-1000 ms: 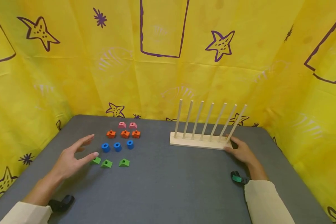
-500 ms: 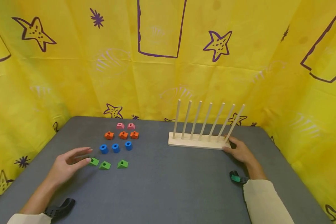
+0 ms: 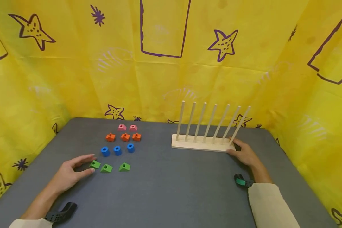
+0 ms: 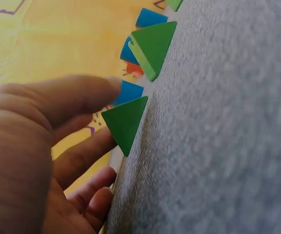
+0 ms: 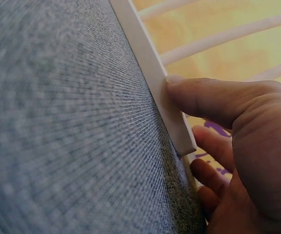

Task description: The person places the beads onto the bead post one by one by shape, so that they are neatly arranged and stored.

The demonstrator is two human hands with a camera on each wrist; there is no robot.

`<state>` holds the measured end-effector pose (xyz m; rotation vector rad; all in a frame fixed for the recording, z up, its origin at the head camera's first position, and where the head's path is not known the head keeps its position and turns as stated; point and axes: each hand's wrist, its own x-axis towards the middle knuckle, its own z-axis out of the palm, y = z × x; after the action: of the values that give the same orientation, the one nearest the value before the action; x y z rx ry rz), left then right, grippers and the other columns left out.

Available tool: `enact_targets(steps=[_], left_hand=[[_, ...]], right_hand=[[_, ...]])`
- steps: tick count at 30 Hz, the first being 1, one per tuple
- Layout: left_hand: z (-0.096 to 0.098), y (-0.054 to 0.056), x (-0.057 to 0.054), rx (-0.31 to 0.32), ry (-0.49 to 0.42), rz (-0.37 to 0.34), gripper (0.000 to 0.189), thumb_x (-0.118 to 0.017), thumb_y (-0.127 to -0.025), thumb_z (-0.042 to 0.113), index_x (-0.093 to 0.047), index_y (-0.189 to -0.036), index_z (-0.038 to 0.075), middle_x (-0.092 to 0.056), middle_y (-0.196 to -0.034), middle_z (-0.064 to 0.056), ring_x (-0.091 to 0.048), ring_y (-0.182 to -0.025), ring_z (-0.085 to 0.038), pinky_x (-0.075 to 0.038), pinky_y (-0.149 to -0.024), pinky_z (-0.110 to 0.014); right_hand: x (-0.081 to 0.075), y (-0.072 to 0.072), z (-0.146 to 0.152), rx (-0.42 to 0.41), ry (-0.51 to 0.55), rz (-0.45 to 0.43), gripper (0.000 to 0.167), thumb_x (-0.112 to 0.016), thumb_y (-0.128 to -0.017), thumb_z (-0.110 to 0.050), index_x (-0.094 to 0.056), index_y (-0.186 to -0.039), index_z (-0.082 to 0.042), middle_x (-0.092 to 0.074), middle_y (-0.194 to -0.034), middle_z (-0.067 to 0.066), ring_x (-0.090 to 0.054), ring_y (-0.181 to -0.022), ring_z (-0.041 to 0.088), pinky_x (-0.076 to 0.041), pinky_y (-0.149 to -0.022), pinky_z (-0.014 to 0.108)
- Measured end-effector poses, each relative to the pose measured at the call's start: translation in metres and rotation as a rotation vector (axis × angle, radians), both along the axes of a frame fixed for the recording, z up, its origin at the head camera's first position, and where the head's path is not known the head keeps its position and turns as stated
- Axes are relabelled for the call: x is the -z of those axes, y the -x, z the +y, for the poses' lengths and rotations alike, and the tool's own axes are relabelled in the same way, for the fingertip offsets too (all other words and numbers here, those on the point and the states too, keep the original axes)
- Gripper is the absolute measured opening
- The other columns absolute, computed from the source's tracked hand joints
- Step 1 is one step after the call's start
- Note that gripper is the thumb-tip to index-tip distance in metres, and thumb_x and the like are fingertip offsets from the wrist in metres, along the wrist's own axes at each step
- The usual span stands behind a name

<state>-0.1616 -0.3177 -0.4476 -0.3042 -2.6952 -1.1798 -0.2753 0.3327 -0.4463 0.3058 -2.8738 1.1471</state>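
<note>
At the left of the table, my left hand (image 3: 66, 174) is spread around the leftmost green triangular block (image 3: 95, 164). Thumb and forefinger stand on either side of this block, which rests on the table; in the left wrist view the thumb (image 4: 87, 95) appears apart from the green block (image 4: 126, 124). Two more green triangular blocks (image 3: 106, 168) lie to its right. My right hand (image 3: 246, 154) grips the right end of a pale wooden peg rack (image 3: 199, 145) with several upright pegs. In the right wrist view its thumb (image 5: 204, 97) presses the rack's base (image 5: 152, 73).
Behind the green blocks stand three blue cylinders (image 3: 117, 150), three orange star-like blocks (image 3: 125, 137) and two pink blocks (image 3: 133, 128), all with holes. A yellow patterned curtain (image 3: 165, 79) borders the grey table (image 3: 165, 190) at the back and sides.
My left hand has come down and forward so that its thumb and forefinger flank the leftmost green block. My right hand stays on the rack's end.
</note>
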Motion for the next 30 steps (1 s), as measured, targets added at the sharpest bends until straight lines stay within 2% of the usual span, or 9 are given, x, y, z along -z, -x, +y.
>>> enact_targets(steps=[3,8,10,13,16,20,22,24,30], left_hand=[[0.0,-0.002,0.001,-0.033,0.067,0.014,0.051,-0.079,-0.083,0.023,-0.062,-0.128,0.007,-0.065,-0.117,-0.01,-0.047,-0.105,0.005,-0.039,-0.081,-0.02],[0.003,-0.006,0.001,-0.081,0.13,0.055,0.044,-0.081,-0.08,0.021,-0.068,-0.12,0.007,-0.064,-0.114,-0.013,-0.044,-0.103,-0.009,-0.038,-0.081,-0.048],[0.004,-0.007,0.001,-0.097,0.134,0.068,0.04,-0.081,-0.08,0.019,-0.07,-0.116,0.006,-0.064,-0.113,-0.015,-0.045,-0.102,-0.016,-0.038,-0.08,-0.053],[0.006,-0.007,0.001,-0.126,0.147,0.064,0.035,-0.08,-0.08,0.018,-0.071,-0.112,0.007,-0.065,-0.111,-0.016,-0.048,-0.102,-0.026,-0.039,-0.079,-0.055],[0.009,-0.007,0.001,-0.161,0.154,0.042,0.032,-0.08,-0.081,0.021,-0.073,-0.109,0.007,-0.065,-0.109,-0.016,-0.051,-0.099,-0.031,-0.042,-0.077,-0.05],[0.014,-0.006,-0.008,-0.187,0.089,0.009,0.033,-0.078,-0.083,0.022,-0.071,-0.111,0.005,-0.066,-0.104,-0.015,-0.06,-0.086,-0.018,-0.048,-0.064,-0.032],[0.017,-0.003,-0.017,-0.183,0.032,0.006,0.035,-0.077,-0.085,0.022,-0.069,-0.113,0.003,-0.067,-0.102,-0.014,-0.061,-0.079,-0.009,-0.049,-0.056,-0.026],[0.022,-0.001,-0.028,-0.168,-0.019,0.003,0.037,-0.076,-0.086,0.022,-0.067,-0.116,0.001,-0.066,-0.102,-0.015,-0.062,-0.076,-0.005,-0.05,-0.055,-0.024],[0.047,0.007,-0.059,-0.107,-0.061,0.045,0.037,-0.074,-0.087,0.023,-0.067,-0.118,0.005,-0.066,-0.105,-0.012,-0.062,-0.084,0.0,-0.051,-0.066,-0.017]], right_hand=[[0.001,0.002,-0.003,-0.011,-0.002,0.002,0.069,-0.072,-0.089,-0.025,-0.04,-0.144,0.003,-0.038,-0.143,0.03,-0.028,-0.132,0.05,-0.02,-0.103,0.065],[0.003,0.004,-0.005,-0.025,-0.004,0.019,0.066,-0.072,-0.089,-0.022,-0.043,-0.142,0.003,-0.04,-0.142,0.029,-0.03,-0.131,0.05,-0.021,-0.104,0.065],[0.003,0.004,-0.005,-0.034,-0.002,0.02,0.066,-0.072,-0.089,-0.022,-0.042,-0.143,0.003,-0.039,-0.143,0.029,-0.03,-0.131,0.049,-0.021,-0.104,0.064],[0.001,0.003,-0.005,-0.04,0.0,0.017,0.065,-0.071,-0.09,-0.021,-0.042,-0.143,0.003,-0.039,-0.143,0.029,-0.03,-0.132,0.049,-0.021,-0.104,0.064],[0.0,0.001,-0.004,-0.038,-0.005,0.017,0.065,-0.071,-0.09,-0.019,-0.042,-0.142,0.005,-0.039,-0.142,0.03,-0.03,-0.131,0.05,-0.022,-0.103,0.064],[0.0,0.0,-0.003,-0.031,-0.014,0.015,0.065,-0.071,-0.09,-0.02,-0.041,-0.143,0.005,-0.039,-0.141,0.03,-0.031,-0.13,0.05,-0.023,-0.103,0.064],[0.001,0.001,-0.003,-0.025,-0.013,0.012,0.066,-0.071,-0.091,-0.022,-0.04,-0.143,0.004,-0.04,-0.141,0.03,-0.032,-0.13,0.05,-0.023,-0.103,0.064],[0.001,0.002,-0.003,-0.025,-0.008,0.012,0.066,-0.07,-0.091,-0.022,-0.04,-0.143,0.005,-0.04,-0.141,0.03,-0.032,-0.13,0.05,-0.023,-0.103,0.064],[0.001,0.004,-0.001,-0.023,-0.018,0.009,0.068,-0.07,-0.091,-0.024,-0.039,-0.144,0.005,-0.039,-0.142,0.03,-0.031,-0.131,0.05,-0.023,-0.103,0.064]])
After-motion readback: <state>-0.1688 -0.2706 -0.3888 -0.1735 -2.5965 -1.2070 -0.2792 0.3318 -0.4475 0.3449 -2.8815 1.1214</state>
